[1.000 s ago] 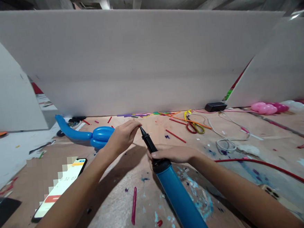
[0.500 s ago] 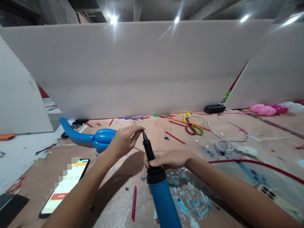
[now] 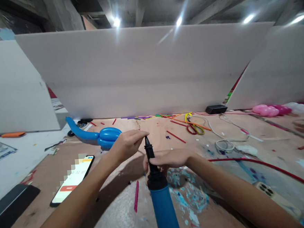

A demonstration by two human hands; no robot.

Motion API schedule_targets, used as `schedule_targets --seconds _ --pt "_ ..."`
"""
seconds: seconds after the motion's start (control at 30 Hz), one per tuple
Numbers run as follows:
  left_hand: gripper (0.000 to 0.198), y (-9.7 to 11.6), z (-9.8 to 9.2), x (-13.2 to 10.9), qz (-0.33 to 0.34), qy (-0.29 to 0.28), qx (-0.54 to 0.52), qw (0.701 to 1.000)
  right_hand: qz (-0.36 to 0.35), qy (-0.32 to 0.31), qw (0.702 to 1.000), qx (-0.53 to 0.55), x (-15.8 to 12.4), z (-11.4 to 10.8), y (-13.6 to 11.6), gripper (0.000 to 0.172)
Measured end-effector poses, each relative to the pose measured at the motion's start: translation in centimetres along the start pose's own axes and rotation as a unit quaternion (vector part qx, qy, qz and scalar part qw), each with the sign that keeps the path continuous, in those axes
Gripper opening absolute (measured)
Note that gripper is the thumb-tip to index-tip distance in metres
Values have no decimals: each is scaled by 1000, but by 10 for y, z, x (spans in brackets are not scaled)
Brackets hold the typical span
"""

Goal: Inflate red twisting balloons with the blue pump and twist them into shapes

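My L hand (image 3: 129,143) was pinched at tip of pump (image 3: 159,193), ctr frame, cdn't tell on what; R hand (image 3: 174,158) gripped its blk neck. Blue balloon (image 3: 109,134) lay mid-left.

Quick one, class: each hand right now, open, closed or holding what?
Left hand: pinched closed at the tip of the black nozzle; anything held there cannot be told.
Right hand: closed, holding the blue pump below its nozzle.
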State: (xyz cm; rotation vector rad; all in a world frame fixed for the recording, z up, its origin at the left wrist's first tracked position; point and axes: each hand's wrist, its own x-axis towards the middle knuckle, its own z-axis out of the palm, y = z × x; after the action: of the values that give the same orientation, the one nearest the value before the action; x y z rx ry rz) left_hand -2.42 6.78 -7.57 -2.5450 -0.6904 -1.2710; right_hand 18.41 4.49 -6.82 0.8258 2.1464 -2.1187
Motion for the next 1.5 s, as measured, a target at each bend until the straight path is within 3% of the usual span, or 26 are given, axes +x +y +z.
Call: schedule_targets --seconds 0.1,0.17,0.27,0.33,0.4,0.57,0.8,0.97,1.1,1.17,1.3,1.5 --pt "18 -1 1 -1 21 21 15 999 -13 53 995 -88 -9 -4 -9 57" --pt "18 -2 3 1 25 18 8 1000 -56 149 975 -158 -12 -8 -12 45" --pt "19 0 11 8 25 17 -22 999 -159 361 892 -219 -12 -13 -12 29" --pt "18 2 19 14 27 28 -41 998 -215 440 847 -206 -11 -17 -10 24" --pt "17 4 29 19 34 50 -55 997 -244 441 846 -173 -10 -22 -7 23" --pt "13 6 47 24 45 105 -87 990 -248 370 891 -91 -17 -35 -4 26" --pt "13 8 45 23 48 149 -70 985 -264 343 900 -46 -22 -39 -8 21" --pt "16 10 38 25 62 171 -59 982 -300 410 855 -102 -22 -31 -12 18" --pt "18 13 34 26 59 174 -59 981 -323 488 782 -213 -23 -21 -14 9" --pt "17 15 32 27 56 169 -65 982 -348 498 757 -240 -23 -17 -13 6" --pt "15 18 28 28 40 169 -81 981 -373 493 738 -272 -22 -10 -13 15" --pt "17 20 26 30 53 175 -101 978 -372 505 694 -354 -23 -8 -18 15"
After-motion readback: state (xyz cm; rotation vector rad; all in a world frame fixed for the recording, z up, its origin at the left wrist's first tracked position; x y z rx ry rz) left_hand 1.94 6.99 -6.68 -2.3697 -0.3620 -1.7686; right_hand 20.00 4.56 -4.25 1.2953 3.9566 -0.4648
